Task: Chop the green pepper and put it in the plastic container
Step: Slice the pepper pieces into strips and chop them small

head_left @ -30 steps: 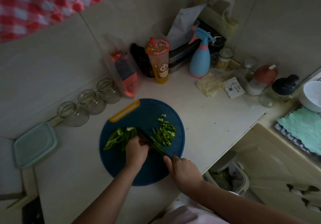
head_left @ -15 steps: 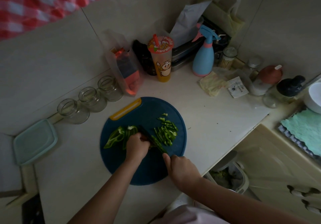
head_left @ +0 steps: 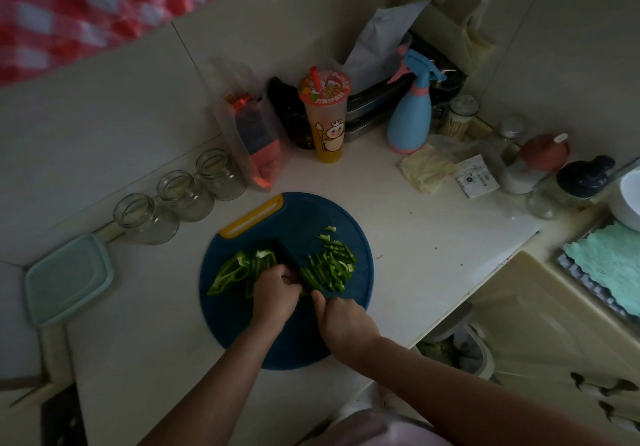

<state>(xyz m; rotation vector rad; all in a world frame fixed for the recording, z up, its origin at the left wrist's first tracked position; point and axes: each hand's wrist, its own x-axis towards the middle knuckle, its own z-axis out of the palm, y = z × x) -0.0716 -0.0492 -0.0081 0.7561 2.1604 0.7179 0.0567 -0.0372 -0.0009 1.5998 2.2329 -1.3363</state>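
So, step: you were mid-chop; only part was cut.
Left hand (head_left: 277, 289): your curled fingers held the uncut green pepper (head_left: 232, 272) on the cutting board (head_left: 301, 341).
Right hand (head_left: 346, 321): you gripped the knife (head_left: 292, 262), blade beside the cut strips (head_left: 332, 269).
Container: the plastic container (head_left: 67, 279) sat well apart on the counter (head_left: 415, 237).
Next: you likely had to shift fingers back, then slice.
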